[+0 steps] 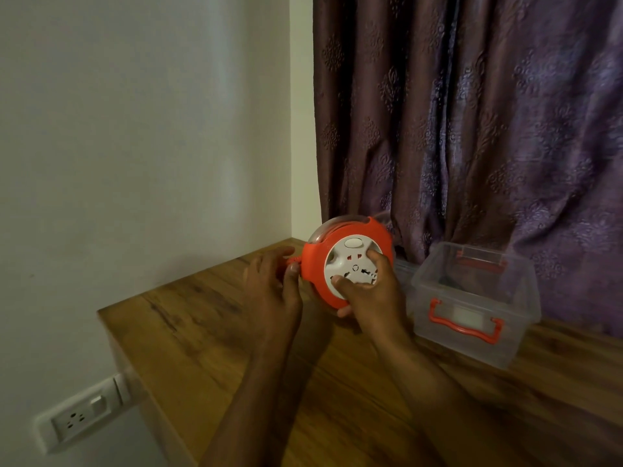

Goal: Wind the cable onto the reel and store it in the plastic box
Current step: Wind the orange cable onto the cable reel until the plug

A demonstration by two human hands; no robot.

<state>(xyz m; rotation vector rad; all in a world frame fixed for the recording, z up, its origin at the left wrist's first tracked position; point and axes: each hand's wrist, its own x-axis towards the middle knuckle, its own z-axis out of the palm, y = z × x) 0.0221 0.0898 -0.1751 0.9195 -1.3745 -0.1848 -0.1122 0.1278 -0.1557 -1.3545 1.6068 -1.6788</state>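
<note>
An orange cable reel (318, 264) with a white socket face is held upright above the wooden table (209, 332). My right hand (371, 294) grips the white face, fingers on it and thumb low on the disc. My left hand (273, 288) is closed on the orange cable (292, 260) where it leaves the reel's left side. Most of the cable is hidden by my left hand. A clear plastic box (472, 298) with orange latches stands open on the table, just right of the reel.
A purple patterned curtain (472, 112) hangs behind the reel and box. A white wall (135, 129) lies to the left. A white wall socket with a switch (81, 416) sits below the table's left edge (111, 332).
</note>
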